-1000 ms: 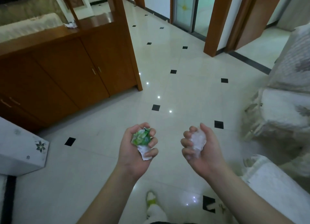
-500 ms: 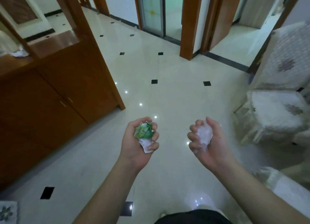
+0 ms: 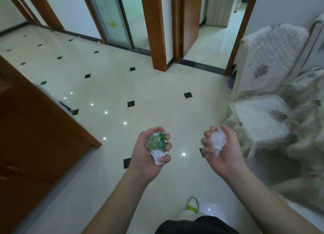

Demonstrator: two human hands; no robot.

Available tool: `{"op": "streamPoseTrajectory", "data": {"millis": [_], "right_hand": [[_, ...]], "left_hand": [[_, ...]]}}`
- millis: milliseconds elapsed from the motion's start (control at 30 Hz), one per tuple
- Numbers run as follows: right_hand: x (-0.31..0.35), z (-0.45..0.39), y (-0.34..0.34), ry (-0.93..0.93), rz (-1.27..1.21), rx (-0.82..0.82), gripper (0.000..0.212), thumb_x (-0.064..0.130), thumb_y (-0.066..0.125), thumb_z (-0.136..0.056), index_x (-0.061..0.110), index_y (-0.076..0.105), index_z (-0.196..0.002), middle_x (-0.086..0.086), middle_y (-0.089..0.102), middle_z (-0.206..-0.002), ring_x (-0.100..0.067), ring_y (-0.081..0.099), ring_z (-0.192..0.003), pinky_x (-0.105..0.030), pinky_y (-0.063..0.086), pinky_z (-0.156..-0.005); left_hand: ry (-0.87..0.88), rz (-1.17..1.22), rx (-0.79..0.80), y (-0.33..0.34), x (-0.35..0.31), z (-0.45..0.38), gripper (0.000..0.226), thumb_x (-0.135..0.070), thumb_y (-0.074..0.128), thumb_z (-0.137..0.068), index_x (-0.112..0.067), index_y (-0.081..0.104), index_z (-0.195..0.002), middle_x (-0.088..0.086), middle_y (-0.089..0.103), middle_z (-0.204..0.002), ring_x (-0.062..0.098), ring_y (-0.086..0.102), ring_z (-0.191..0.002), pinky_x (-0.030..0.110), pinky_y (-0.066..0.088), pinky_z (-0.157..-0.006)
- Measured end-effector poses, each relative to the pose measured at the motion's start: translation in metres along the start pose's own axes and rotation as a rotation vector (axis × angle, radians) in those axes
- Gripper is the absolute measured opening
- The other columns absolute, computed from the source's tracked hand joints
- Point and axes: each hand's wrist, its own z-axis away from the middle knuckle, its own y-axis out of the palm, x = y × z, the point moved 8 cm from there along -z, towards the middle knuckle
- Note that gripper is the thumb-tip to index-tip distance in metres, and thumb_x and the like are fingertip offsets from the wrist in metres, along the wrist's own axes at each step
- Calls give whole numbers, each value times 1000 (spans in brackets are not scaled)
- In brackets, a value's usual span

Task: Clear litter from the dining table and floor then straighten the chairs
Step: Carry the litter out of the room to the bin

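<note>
While both hands are full, the person is standing on the tiled floor [image 3: 157,97] with litter in each fist. Left hand [image 3: 150,153] is curling round a green wrapper ball [image 3: 156,142], with a white paper scrap [image 3: 157,154] pinned under the lower fingers and sticking out below. Right hand [image 3: 221,150] is gripping a crumpled white wad [image 3: 217,141], fingers wrapped tight, thumb on top. Neither hand is free for anything else.

Progress, as a judgement: pickup is at least partly done, since litter is sitting in the hands, not on a surface. Disposal is not done. No bin is showing, so I can't tell where this load is going. The dining table isn't in view either, so I can't tell whether it is clear.

Visible floor is looking clean apart from a small dark object lying at the foot of the wooden cabinet [image 3: 35,128]; too blurred to say whether that's litter. A covered chair [image 3: 263,114] is standing just right of the right hand; whether it is sitting straight I can't tell, so straightening counts as pending. A slippered foot [image 3: 191,206] is showing at the bottom edge.

Left to do: dump both handfuls, recheck floor and table, square up chairs.
</note>
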Motion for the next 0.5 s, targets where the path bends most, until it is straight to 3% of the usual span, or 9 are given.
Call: {"op": "streamPoseTrajectory", "data": {"millis": [233, 500], "right_hand": [[69, -98, 27, 56, 53, -50, 21, 37, 55, -80, 18, 50, -73, 2, 47, -65, -8, 40, -44, -15, 26, -32], [98, -203, 40, 72, 63, -57, 21, 38, 55, -81, 18, 51, -74, 1, 48, -65, -8, 40, -45, -16, 25, -33]], "left_hand": [[-26, 49, 77, 40, -41, -114, 35, -32, 79, -62, -15, 64, -88, 4, 54, -80, 16, 46, -59, 19, 29, -39], [-53, 52, 114, 48, -87, -229, 39, -33, 78, -63, -14, 62, -94, 6, 54, -84, 17, 47, -61, 20, 29, -41]]}}
